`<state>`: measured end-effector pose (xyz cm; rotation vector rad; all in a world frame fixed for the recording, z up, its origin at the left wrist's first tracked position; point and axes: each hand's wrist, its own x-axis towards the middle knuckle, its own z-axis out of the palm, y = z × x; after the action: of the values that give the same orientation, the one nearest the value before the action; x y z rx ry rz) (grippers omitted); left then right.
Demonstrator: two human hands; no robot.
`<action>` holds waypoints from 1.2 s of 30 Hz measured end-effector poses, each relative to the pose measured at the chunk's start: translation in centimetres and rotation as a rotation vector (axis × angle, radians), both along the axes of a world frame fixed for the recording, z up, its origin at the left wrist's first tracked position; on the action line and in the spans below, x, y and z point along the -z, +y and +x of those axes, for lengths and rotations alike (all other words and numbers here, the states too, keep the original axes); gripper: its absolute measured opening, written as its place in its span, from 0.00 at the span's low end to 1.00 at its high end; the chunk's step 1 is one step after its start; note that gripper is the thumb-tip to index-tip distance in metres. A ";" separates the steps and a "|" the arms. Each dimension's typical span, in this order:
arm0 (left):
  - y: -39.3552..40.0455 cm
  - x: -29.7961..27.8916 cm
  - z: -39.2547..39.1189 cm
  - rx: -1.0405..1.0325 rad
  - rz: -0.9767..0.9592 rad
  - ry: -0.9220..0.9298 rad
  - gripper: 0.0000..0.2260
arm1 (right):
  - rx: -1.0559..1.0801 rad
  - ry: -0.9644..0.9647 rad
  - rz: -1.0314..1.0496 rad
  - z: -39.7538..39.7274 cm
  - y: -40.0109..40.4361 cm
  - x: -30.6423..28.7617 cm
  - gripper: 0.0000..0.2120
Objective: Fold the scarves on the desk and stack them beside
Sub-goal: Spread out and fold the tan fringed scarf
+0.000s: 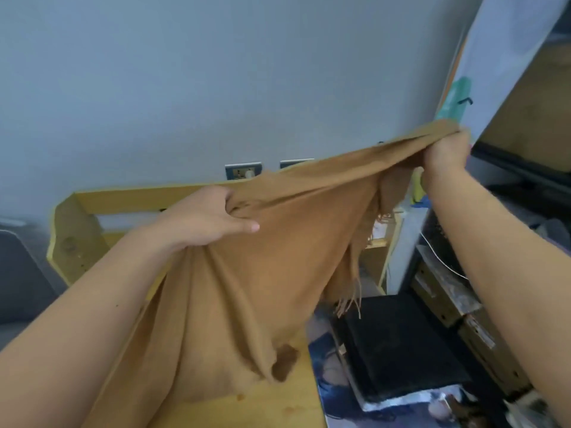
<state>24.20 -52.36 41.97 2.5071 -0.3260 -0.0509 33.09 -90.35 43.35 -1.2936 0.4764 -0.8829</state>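
1. Grey wall [154, 72] behind wooden counter [278, 406].
2. Tan scarf [262, 273] lifted above counter, stretched to find its edges.
3. Left hand [213, 217] clenches scarf's middle; right hand [445, 152] grips one raised end.

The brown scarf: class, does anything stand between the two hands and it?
Nothing does. The left hand and the right hand both grip the brown scarf directly, holding it stretched above the desk.

Our single head view, looking forward and down, close over our hands, desk [278, 406] at frame bottom, wall [216, 72] above
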 end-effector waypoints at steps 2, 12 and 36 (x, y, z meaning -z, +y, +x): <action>-2.3 0.8 -0.3 0.021 -0.015 -0.009 0.04 | 0.088 0.032 -0.170 -1.8 -2.6 -0.7 0.06; -11.7 18.5 -4.5 0.286 0.150 0.395 0.09 | 0.352 0.166 0.152 -14.0 -13.4 13.8 0.12; 9.7 35.9 0.2 -0.268 0.378 0.516 0.16 | -0.891 0.961 -1.353 -3.6 13.2 33.4 0.22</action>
<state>24.38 -42.62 6.08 2.7594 0.2552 -0.6934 29.45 -77.11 10.00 -2.8474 -0.1238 0.4190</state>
